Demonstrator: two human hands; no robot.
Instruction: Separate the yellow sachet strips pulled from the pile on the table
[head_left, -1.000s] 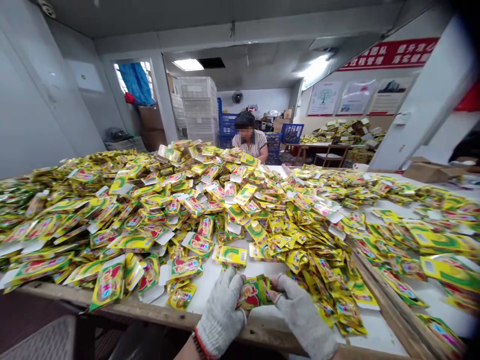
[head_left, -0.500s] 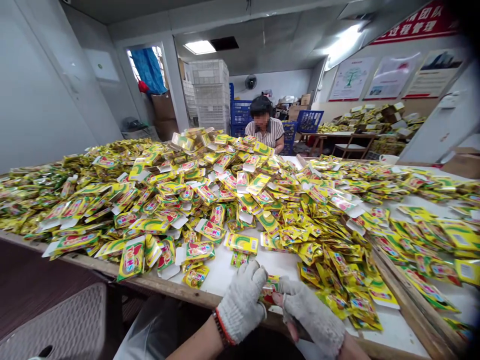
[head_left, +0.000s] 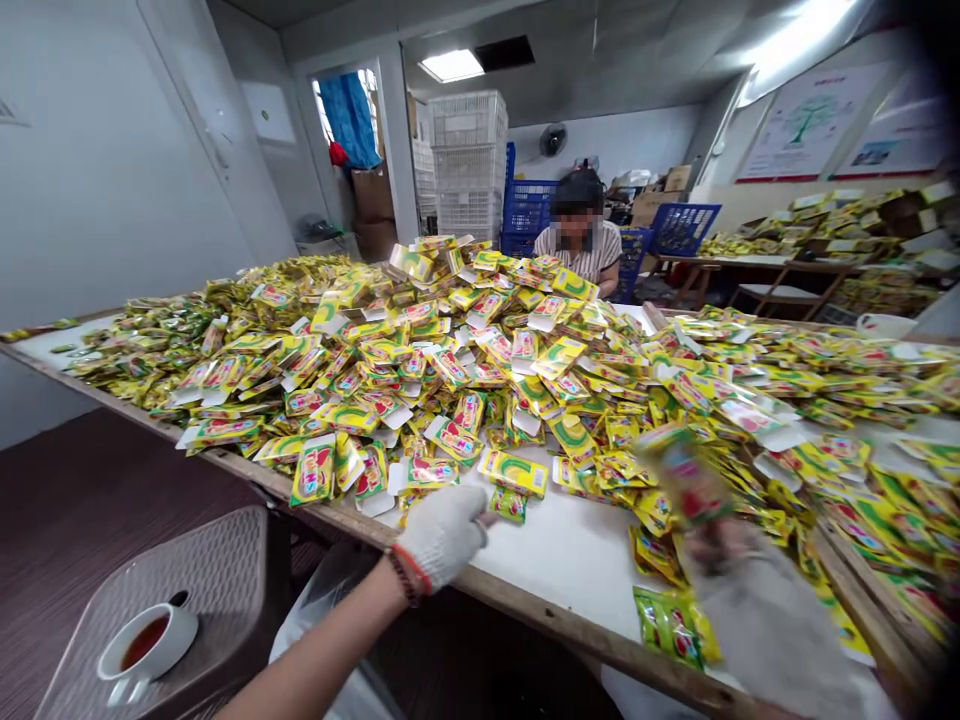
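Observation:
A big heap of yellow, green and red sachets (head_left: 465, 340) covers the white table (head_left: 570, 545). My left hand (head_left: 444, 532), in a white knit glove, rests near the table's front edge with its fingertips at a small sachet (head_left: 510, 503); its fingers are curled. My right hand (head_left: 742, 590), gloved and blurred by motion, is raised at the right and grips a sachet (head_left: 686, 478) that sticks up from it. Another sachet (head_left: 667, 625) lies flat on the table just left of that hand.
A person in a striped shirt (head_left: 581, 245) sits behind the far side of the heap. A mesh stool (head_left: 187, 600) at the lower left carries a cup of tea (head_left: 146, 640). White and blue crates (head_left: 469, 165) stack at the back; a second sachet-laden table (head_left: 825, 250) stands far right.
My hands, together on one sachet, have parted. The right hand swung up and right with a sachet; the left moved to a sachet on the table. The view turned left, showing stool and cup.

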